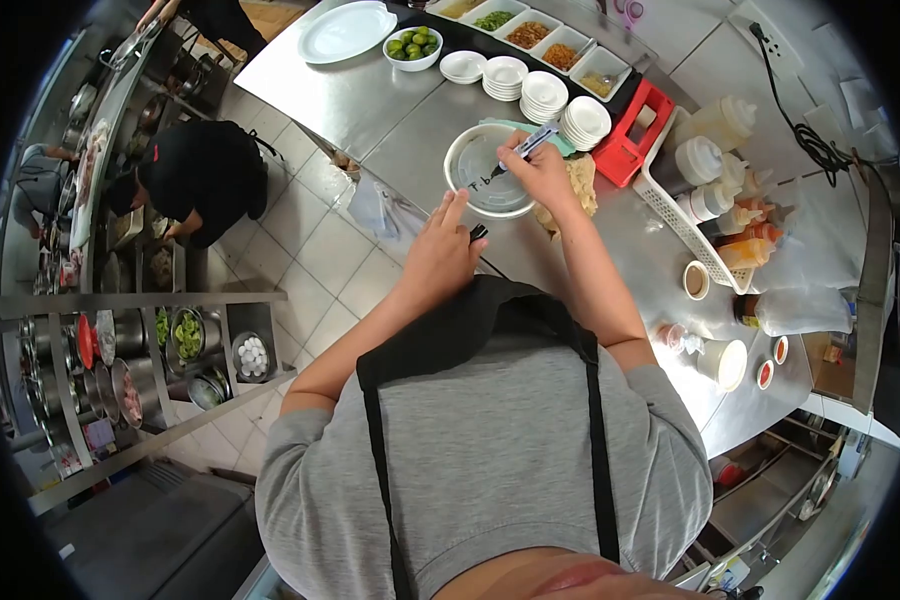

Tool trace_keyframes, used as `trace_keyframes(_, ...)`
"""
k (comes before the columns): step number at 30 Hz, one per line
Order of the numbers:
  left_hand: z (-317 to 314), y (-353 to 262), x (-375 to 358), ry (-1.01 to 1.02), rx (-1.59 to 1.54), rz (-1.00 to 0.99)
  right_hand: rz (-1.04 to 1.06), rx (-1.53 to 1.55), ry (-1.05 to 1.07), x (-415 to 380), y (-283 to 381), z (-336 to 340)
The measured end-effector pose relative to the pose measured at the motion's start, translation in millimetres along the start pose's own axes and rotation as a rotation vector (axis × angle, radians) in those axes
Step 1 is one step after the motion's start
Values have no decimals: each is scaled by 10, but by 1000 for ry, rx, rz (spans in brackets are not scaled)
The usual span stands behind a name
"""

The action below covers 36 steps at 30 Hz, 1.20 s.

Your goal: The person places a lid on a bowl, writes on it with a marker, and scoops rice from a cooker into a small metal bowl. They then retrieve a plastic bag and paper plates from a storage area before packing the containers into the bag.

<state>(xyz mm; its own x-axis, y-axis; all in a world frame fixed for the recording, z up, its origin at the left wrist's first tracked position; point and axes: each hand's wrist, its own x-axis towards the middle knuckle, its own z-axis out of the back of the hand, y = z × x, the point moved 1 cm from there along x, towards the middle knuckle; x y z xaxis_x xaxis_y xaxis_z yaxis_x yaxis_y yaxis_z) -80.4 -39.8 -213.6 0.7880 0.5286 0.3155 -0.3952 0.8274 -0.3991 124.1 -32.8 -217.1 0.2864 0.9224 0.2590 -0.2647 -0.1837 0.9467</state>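
Observation:
A round white tub with a translucent lid (pixel 473 160) stands on the steel counter, with dark handwritten letters on the lid. My right hand (pixel 548 178) is closed around a marker (pixel 536 137), its tip at the lid by the letters. My left hand (pixel 442 247) rests at the tub's near edge, index and middle fingers stretched to the rim. A black marker cap (pixel 478 233) sticks out from that hand's curled side. Beside my right wrist lies a crumpled yellowish cloth or bag (pixel 581 183); something pale green shows behind the tub.
Stacked white dishes (pixel 543 93), a bowl of limes (pixel 413 46), an oval plate (pixel 347 31) and topping trays (pixel 528 35) line the counter's far side. At right are a red holder (pixel 638 133) and a basket of squeeze bottles (pixel 692 222). A co-worker (pixel 205 180) stands left, across the aisle.

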Motion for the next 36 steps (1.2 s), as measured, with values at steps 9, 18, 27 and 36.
trace_keyframes(9,18,-12,2,6,5,-12,-41,-19,-24,11,-77,75)
trace_keyframes(18,11,4,-3,0,17,-23,-44,-29,-78,27,-79,97)
trace_keyframes(27,39,6,3,14,27,-15,-54,-34,-136,35,-27,107)
trace_keyframes(36,32,28,0,9,-2,-11,-25,17,-140,13,-8,158)
